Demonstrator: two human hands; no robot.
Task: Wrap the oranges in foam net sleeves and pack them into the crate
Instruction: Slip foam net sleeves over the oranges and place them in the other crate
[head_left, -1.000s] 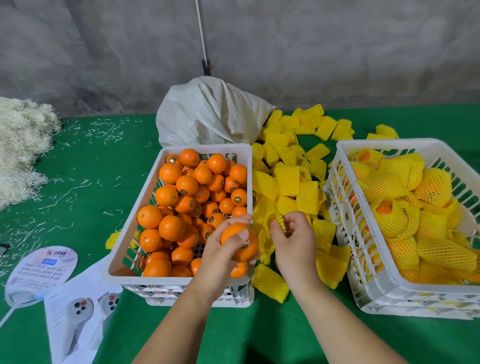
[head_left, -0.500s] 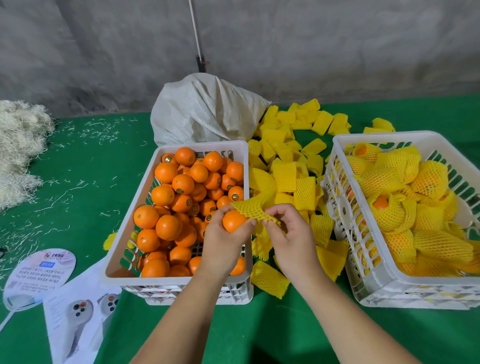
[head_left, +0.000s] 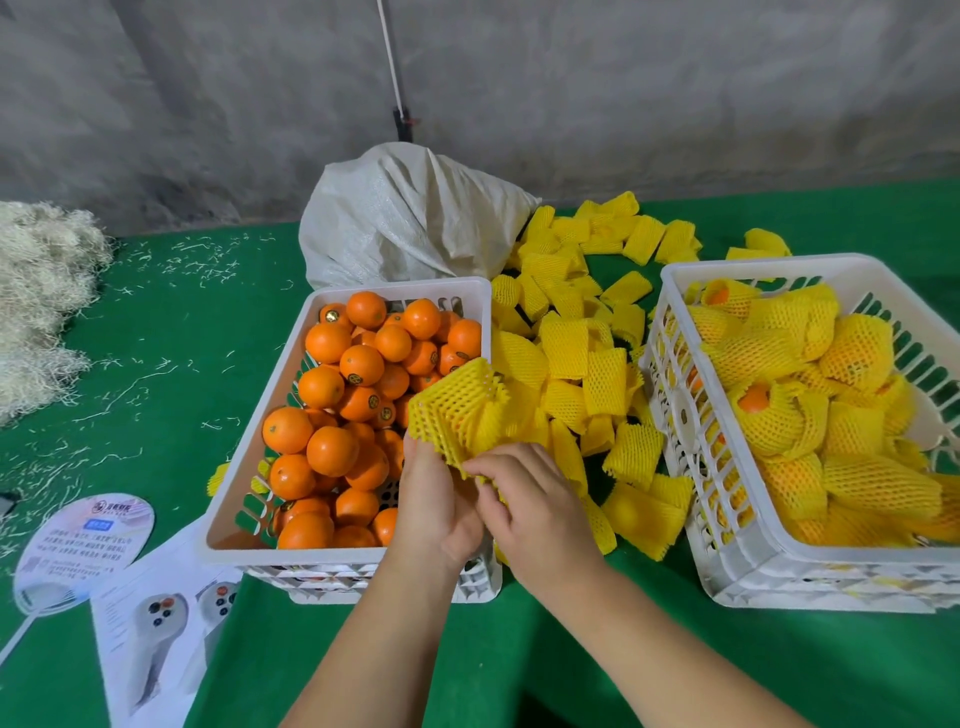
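Note:
A white crate (head_left: 254, 488) on the left is heaped with bare oranges (head_left: 332, 449). A second white crate (head_left: 670, 291) on the right holds several oranges in yellow foam net sleeves (head_left: 852, 353). Loose yellow sleeves (head_left: 566, 343) lie piled between the two crates. Over the left crate's right edge, my left hand (head_left: 434, 506) holds an orange that a yellow sleeve (head_left: 457, 410) now covers almost fully; orange shows only faintly through the mesh. My right hand (head_left: 530, 504) pinches the sleeve's lower edge beside the left hand.
A grey-white woven sack (head_left: 405, 223) stands behind the left crate. Pale wood-wool (head_left: 36, 301) is heaped at the far left. A round paper fan (head_left: 78, 551) and a printed leaflet (head_left: 156, 623) lie front left on the green cloth (head_left: 171, 322).
My right hand picked a sleeve from the pile and brought it to the orange in my left hand. The sleeve now stretches over the orange, which was bare a second ago.

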